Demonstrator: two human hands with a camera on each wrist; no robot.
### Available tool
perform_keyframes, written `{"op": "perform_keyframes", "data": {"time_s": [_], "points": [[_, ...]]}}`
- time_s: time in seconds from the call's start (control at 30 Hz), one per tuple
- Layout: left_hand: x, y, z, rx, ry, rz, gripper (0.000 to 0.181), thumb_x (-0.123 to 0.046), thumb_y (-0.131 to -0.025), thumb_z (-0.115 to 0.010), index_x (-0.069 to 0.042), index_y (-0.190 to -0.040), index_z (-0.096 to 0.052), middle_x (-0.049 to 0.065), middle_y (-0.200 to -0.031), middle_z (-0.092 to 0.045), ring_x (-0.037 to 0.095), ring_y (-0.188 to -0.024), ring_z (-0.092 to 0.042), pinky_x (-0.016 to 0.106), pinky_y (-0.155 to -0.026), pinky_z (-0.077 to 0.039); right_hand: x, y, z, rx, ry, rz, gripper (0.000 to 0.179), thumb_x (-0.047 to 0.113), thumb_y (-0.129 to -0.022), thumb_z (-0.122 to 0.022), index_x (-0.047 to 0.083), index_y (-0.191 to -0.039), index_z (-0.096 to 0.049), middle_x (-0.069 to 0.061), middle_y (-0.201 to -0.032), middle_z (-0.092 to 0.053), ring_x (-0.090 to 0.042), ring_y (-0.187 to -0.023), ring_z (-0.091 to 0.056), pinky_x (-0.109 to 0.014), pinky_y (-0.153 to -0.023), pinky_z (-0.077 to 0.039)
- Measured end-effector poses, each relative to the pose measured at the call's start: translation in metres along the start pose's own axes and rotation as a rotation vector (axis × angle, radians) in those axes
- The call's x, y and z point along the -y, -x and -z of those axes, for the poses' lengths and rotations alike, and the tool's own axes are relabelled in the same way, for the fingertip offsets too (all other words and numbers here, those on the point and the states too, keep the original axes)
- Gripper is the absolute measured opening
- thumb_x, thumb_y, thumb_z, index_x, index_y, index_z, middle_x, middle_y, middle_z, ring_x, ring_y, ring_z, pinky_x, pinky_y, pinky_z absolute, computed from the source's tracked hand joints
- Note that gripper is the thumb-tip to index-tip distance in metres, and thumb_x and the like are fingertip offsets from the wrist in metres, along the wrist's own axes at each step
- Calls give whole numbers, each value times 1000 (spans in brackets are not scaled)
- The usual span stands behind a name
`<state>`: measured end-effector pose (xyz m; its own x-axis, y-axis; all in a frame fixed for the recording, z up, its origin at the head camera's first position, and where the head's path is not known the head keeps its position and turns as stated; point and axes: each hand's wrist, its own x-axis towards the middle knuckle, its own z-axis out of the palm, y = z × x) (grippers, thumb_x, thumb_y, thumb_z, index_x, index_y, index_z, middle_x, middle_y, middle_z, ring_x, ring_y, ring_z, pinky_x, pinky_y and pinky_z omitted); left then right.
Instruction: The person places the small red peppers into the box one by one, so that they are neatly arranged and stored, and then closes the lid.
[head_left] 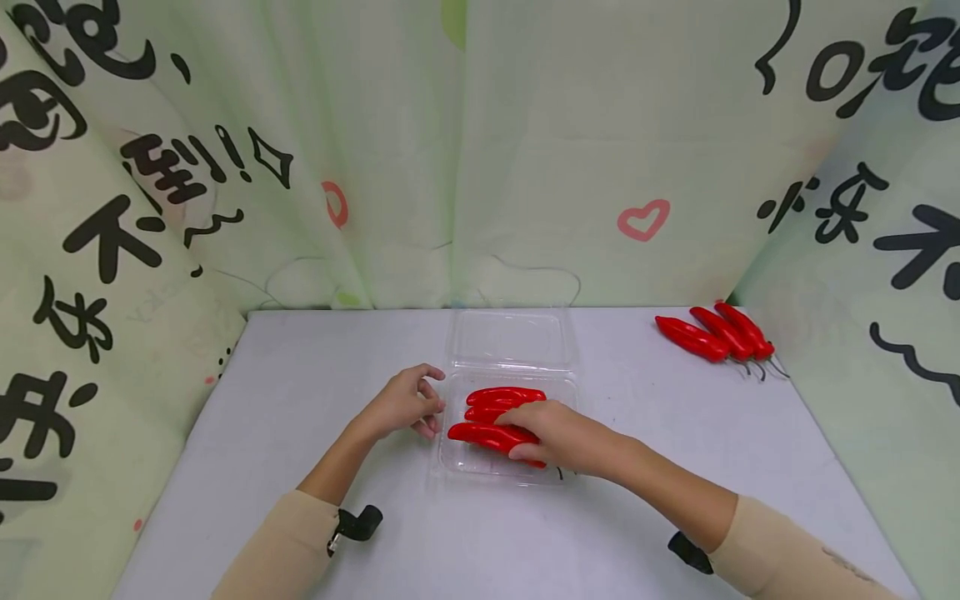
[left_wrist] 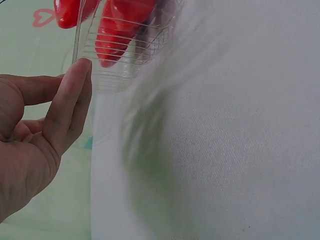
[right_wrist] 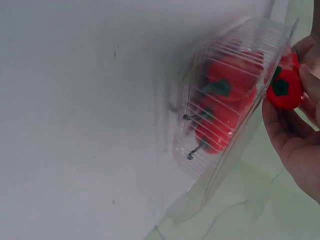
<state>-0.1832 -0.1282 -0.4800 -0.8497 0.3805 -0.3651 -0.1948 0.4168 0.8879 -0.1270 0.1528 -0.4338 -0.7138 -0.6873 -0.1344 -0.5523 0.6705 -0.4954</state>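
A clear plastic clamshell box [head_left: 447,458] lies with its lid [head_left: 512,337] folded back, away from me. Several red chili peppers [right_wrist: 225,112] with green caps rest inside its ribbed base. My right hand [head_left: 558,433] pinches another red chili pepper [head_left: 480,434] over the front of the box; in the right wrist view this pepper [right_wrist: 286,92] sits above the rim. At the box's left side is my left hand [head_left: 408,402], fingers loosely bent and holding nothing. Its fingertips [left_wrist: 82,67] are right by the rim; whether they touch cannot be told.
Several red chili peppers [head_left: 712,332] lie at the white table's [head_left: 637,533] far right corner. A printed curtain [head_left: 525,167] stands behind the table and along both sides. Dark wrist cameras [head_left: 360,523] stick out from both sleeves.
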Motion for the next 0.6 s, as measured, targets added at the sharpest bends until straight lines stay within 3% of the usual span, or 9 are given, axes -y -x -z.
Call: {"op": "perform_keyframes", "data": {"time_s": [0.27, 0.6], "points": [[1, 0, 0, 0, -6, -5, 49, -3, -98, -67, -1, -143, -48, 21, -101, -66, 24, -64, -72, 35, -58, -64, 3, -3, -10, -13, 90, 58, 38, 27, -92, -79, 12, -126, -71, -2, -117, -71, -16, -108, -65, -29, -89, -62], [0, 0, 0, 1, -11, 9, 50, -5, -98, -68, -2, -144, -48, 21, -102, -65, 22, -63, -71, 34, -59, -64, 8, -5, -20, -12, 155, 42, 40, 26, -85, -86, 13, -121, -74, -4, -113, -69, -16, -102, -64, -26, -80, -63]]}}
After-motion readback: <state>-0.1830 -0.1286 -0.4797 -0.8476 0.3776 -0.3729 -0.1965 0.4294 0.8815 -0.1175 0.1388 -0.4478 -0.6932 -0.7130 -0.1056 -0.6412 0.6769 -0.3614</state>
